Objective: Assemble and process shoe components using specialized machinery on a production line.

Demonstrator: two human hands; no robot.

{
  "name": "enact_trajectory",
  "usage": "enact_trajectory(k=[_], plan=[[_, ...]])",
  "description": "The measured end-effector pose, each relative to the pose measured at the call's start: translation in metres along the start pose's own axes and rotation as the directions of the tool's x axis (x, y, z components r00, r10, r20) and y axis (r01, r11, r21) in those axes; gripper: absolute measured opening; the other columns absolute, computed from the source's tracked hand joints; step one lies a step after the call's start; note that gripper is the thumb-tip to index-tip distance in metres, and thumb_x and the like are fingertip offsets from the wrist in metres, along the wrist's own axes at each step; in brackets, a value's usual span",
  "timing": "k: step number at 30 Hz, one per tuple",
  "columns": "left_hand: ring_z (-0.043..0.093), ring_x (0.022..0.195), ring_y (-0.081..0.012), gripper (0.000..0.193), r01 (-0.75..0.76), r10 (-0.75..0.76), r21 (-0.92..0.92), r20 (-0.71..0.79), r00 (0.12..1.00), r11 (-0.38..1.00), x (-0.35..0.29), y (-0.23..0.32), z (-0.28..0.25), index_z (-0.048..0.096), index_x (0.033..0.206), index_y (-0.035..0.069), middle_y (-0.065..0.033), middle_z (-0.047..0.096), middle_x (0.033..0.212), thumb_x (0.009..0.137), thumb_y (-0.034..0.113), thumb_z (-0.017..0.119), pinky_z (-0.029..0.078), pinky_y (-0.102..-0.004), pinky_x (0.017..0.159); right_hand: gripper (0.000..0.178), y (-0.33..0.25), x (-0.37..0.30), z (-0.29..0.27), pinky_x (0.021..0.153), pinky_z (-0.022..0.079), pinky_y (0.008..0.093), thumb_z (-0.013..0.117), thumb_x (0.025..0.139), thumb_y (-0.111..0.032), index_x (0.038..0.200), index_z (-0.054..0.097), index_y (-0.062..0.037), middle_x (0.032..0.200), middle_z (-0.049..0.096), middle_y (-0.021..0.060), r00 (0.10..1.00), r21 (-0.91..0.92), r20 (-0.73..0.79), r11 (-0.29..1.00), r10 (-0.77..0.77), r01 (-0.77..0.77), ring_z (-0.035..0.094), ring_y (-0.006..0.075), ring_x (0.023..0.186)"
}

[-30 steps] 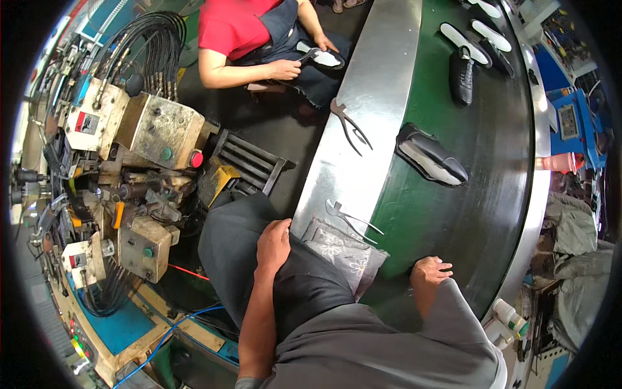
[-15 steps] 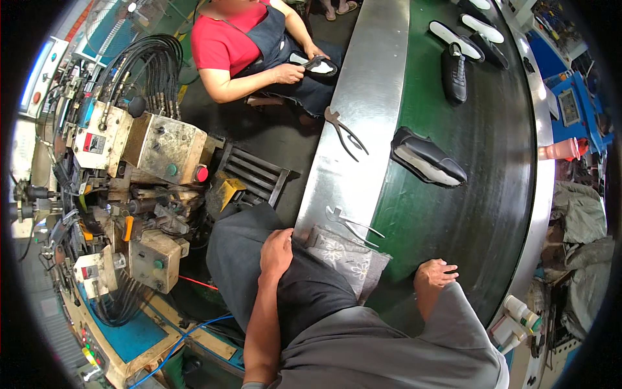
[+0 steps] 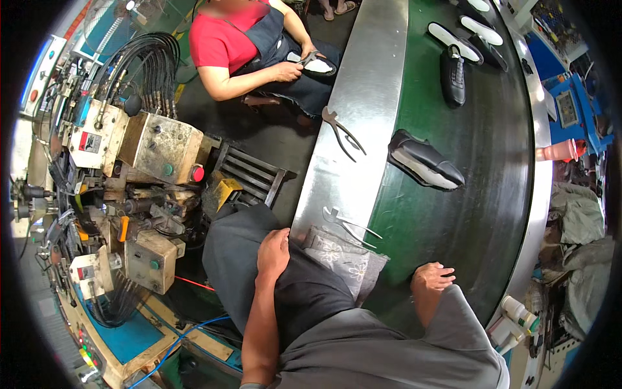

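My left hand (image 3: 273, 254) lies on my dark-trousered leg near the metal ledge, holding nothing, its fingers partly turned from sight. On the green belt (image 3: 395, 227), my right hand (image 3: 433, 277) rests with its fingers stretched out and nothing in them. Between the two hands is a folded grey cloth with a pale flower pattern (image 3: 353, 262). A light metal pair of pliers (image 3: 337, 218) lies just beyond it, its handles over the cloth. Farther along the ledge is a darker pair of pliers (image 3: 338, 133). A black shoe (image 3: 424, 159) lies tilted on the belt, beyond my right hand.
Several black shoes (image 3: 453, 76) with white soles sit on the far belt. Beyond the ledge (image 3: 363, 78) a seated co-worker in an apron holds a dark shoe upper (image 3: 317, 63). A hosed machine (image 3: 162, 149) with a red button stands left. Beside it is a slatted metal stand (image 3: 251, 172).
The whole view has shifted slightly. The co-worker's hand has moved a little over the shoe upper. Both my hands stay where they rest.
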State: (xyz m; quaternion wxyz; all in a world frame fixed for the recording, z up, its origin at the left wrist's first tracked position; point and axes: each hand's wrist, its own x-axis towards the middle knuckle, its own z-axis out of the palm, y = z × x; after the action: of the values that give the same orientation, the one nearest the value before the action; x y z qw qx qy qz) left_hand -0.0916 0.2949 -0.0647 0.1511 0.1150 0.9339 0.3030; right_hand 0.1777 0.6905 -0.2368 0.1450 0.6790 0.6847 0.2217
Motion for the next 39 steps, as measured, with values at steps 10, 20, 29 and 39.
enact_trajectory(k=[10, 20, 29, 39], plan=[[0.071, 0.113, -0.0398, 0.026, 0.021, -0.021, -0.029, -0.002, 1.000, 0.999, 0.000, 0.002, 0.001, 0.074, 0.126, 0.002, -0.0167, 0.076, 0.118, 0.104, 0.006, 0.063, 0.057, -0.0488, 0.098, 0.018, 0.014, -0.003, 0.016, 0.084, 0.063, 0.0498, 0.065, 0.101, -0.027, 0.107, 0.073, -0.0122, 0.114, 0.072, 0.0155, 1.000, 0.023, -0.009, 1.000, 0.009, -0.009, 0.074, 0.0410, 0.103], [0.072, 0.112, -0.0394, 0.025, 0.002, -0.002, 0.024, 0.008, 1.000, 1.000, 0.005, 0.007, -0.002, 0.074, 0.125, 0.002, -0.0159, 0.077, 0.117, 0.103, 0.005, 0.063, 0.057, -0.0491, 0.097, 0.019, 0.017, -0.003, 0.023, 0.085, 0.062, 0.0500, 0.065, 0.101, -0.027, 0.108, 0.074, -0.0125, 0.117, 0.072, 0.0158, 0.998, 0.024, 0.046, 0.999, 0.048, -0.049, 0.073, 0.0406, 0.104], [0.072, 0.112, -0.0393, 0.027, 0.027, -0.027, 0.003, 0.009, 1.000, 1.000, 0.002, 0.005, -0.001, 0.074, 0.126, 0.001, -0.0170, 0.076, 0.118, 0.102, 0.004, 0.063, 0.057, -0.0489, 0.098, 0.019, 0.019, -0.004, 0.028, 0.085, 0.062, 0.0502, 0.065, 0.102, -0.027, 0.110, 0.074, -0.0127, 0.119, 0.072, 0.0161, 0.997, 0.032, 0.064, 0.998, 0.049, -0.051, 0.073, 0.0402, 0.104], [0.071, 0.115, -0.0386, 0.028, 0.030, -0.030, 0.023, 0.034, 0.999, 0.999, 0.003, 0.004, -0.001, 0.073, 0.128, 0.001, -0.0159, 0.076, 0.120, 0.102, 0.005, 0.063, 0.056, -0.0489, 0.099, 0.020, 0.024, -0.008, 0.026, 0.086, 0.062, 0.0503, 0.064, 0.102, -0.027, 0.112, 0.074, -0.0129, 0.121, 0.072, 0.0165, 0.994, 0.028, 0.089, 0.997, 0.067, -0.070, 0.073, 0.0397, 0.105]])
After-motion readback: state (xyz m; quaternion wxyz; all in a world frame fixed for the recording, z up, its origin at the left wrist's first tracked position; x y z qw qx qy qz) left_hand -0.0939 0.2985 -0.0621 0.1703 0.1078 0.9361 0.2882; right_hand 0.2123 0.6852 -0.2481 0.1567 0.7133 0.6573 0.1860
